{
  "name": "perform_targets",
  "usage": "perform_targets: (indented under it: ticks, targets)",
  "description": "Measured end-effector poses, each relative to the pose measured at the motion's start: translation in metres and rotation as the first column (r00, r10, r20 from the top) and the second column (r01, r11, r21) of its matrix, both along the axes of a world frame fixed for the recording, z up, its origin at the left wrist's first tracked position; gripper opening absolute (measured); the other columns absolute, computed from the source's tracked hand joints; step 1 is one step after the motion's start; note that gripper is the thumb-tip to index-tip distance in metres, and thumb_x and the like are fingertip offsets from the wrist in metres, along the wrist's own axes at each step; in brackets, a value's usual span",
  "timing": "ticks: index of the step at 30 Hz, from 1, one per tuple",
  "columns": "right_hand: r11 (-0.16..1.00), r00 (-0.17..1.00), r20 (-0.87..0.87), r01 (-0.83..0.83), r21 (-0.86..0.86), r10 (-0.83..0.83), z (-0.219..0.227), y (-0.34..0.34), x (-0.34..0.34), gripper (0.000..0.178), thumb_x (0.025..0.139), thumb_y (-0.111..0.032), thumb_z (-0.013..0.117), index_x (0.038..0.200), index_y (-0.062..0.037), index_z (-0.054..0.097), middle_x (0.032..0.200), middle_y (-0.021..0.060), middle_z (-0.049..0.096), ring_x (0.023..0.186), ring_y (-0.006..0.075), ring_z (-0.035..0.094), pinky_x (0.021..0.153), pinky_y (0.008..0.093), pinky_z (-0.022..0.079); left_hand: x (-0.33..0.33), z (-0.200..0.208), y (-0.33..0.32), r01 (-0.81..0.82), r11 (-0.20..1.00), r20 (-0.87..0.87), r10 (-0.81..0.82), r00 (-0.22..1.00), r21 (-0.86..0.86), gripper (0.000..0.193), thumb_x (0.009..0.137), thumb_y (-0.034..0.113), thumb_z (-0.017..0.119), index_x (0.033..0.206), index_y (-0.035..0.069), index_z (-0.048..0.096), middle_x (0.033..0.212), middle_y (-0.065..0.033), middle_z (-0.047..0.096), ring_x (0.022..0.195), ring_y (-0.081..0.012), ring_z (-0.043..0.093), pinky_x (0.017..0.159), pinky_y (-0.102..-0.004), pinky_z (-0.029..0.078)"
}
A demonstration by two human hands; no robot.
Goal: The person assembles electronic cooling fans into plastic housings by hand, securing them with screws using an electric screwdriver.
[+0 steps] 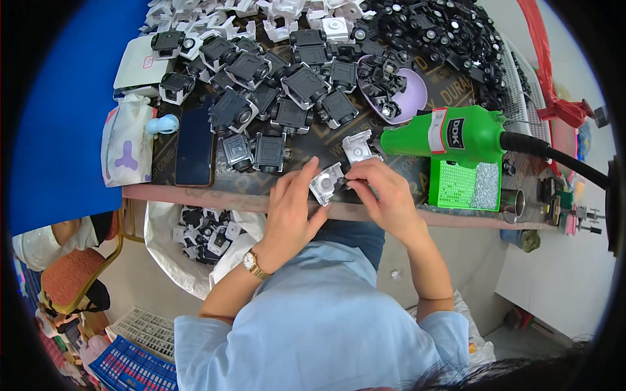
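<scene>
Near the table's front edge my left hand [289, 210] grips a white plastic housing [324, 185] by its side. My right hand [390, 195], fingers pinched, holds a small black part [342, 185] against the housing's right side; the fingertips partly hide it. Just beyond lies a second white housing [357, 147], close to the tip of a green power screwdriver [417, 135]. Several black-and-white assembled units [272, 151] are heaped beyond my left hand.
A lilac bowl [411, 91] holds black parts. Right of my hands is a green tray [456, 186] of small screws beside a metal cup [513, 203]. A phone [194, 153] and wipes pack [127, 146] lie left. Below hangs a white sack [166, 238] of parts.
</scene>
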State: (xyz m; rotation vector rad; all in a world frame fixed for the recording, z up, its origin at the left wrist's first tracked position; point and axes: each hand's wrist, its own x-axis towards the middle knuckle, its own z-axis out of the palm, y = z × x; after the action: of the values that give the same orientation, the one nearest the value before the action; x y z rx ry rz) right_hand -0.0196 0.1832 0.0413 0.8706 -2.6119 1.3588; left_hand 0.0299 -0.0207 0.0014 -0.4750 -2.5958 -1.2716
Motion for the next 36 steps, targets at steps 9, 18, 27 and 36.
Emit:
perform_targets:
  ticks: [9,18,27,36]
  targets:
    - [0.986,0.964,-0.251,-0.051,0.162,0.091,0.001,-0.003,0.003,0.025,0.077,0.004,0.073,0.100,-0.0018,0.065,0.098,0.0119,0.067,0.085,0.0303,0.065,0.072,0.0377,0.055,0.001,0.001,-0.003,0.005,1.000,0.020,-0.005,1.000,-0.020,0.085,0.079,0.010,0.077,0.151,0.000,0.034,0.130,-0.0135,0.063,0.118,-0.0333,0.053,0.102,-0.0444,0.041]
    - [0.949,0.861,-0.451,-0.101,0.298,0.233,-0.009,-0.002,0.004,0.034,0.064,-0.006,0.072,0.097,-0.0044,0.067,0.101,0.0054,0.066,0.085,0.0239,0.061,0.070,0.0362,0.052,0.000,0.002,-0.002,0.008,1.000,0.029,-0.009,1.000,0.022,0.085,0.074,0.004,0.077,0.149,0.000,0.038,0.129,-0.0149,0.061,0.117,-0.0330,0.054,0.099,-0.0440,0.041]
    - [0.998,0.838,-0.545,-0.053,-0.043,0.021,-0.012,0.040,0.002,0.013,0.082,0.005,0.063,0.092,-0.0015,0.063,0.086,0.0142,0.063,0.073,0.0275,0.061,0.060,0.0372,0.048,0.001,0.008,-0.006,0.039,0.995,0.076,-0.046,0.996,0.093,0.076,0.079,-0.002,0.065,0.149,-0.001,0.037,0.137,-0.0226,0.053,0.123,-0.0391,0.051,0.104,-0.0462,0.040]
    - [0.843,0.961,-0.212,0.259,0.472,-0.177,0.015,0.055,-0.118,0.015,0.083,-0.009,0.074,0.095,-0.0040,0.066,0.093,0.0116,0.067,0.087,0.0313,0.062,0.077,0.0397,0.050,0.003,0.000,0.010,-0.020,0.994,0.012,0.018,1.000,0.106,0.093,0.079,0.028,0.080,0.151,-0.005,0.031,0.141,-0.0256,0.049,0.119,-0.0417,0.054,0.101,-0.0472,0.043]
